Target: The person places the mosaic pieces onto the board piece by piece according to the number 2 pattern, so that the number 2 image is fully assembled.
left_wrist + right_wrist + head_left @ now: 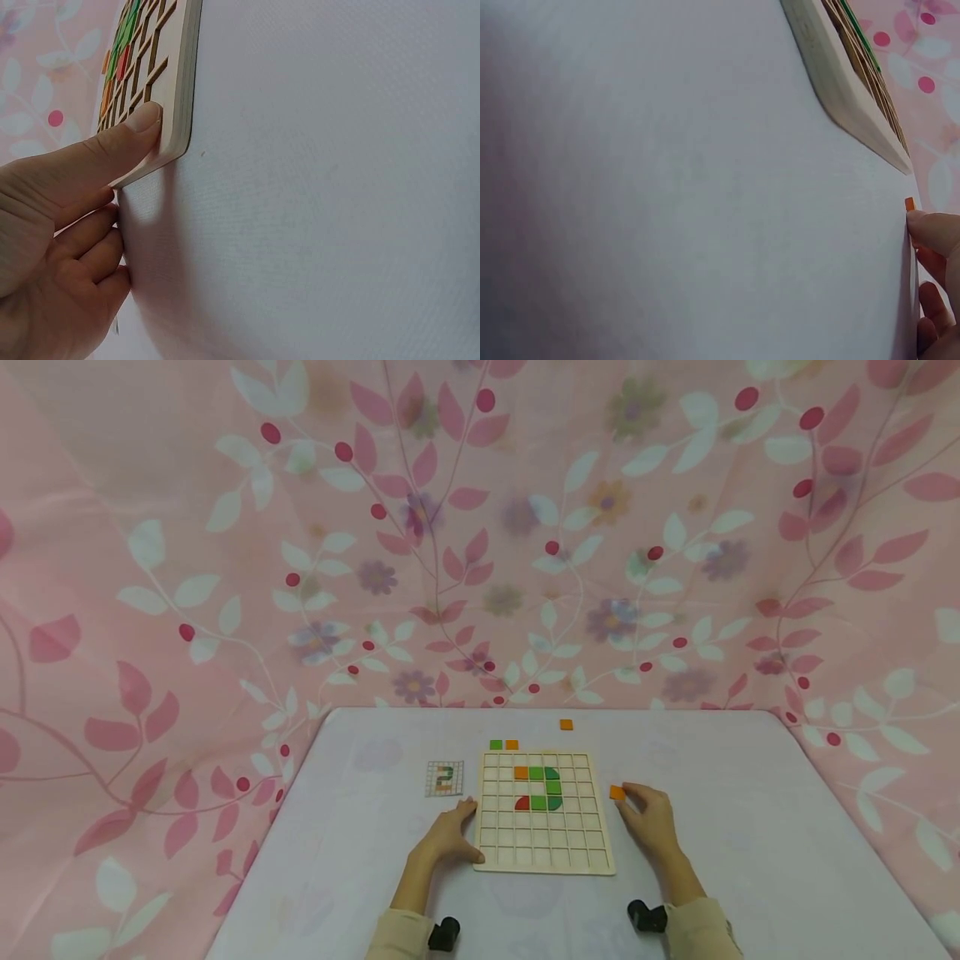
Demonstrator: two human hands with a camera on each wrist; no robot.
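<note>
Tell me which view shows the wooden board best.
The head view: nearly the whole wooden board, from above, tiles included. Left wrist shows a slanted part, the left hand at its corner; right wrist, only an edge and a sliver of top.

High head view, wrist close-ups, shared board [542, 838]

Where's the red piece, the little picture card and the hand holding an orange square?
Red piece [522, 804]: head view, its middle.
Picture card [445, 779]: head view, its middle.
Right hand [654, 818]: head view, its back.

Wooden grid board [546, 837] flat, part-filled; square orange tile [617, 792] just right
</note>
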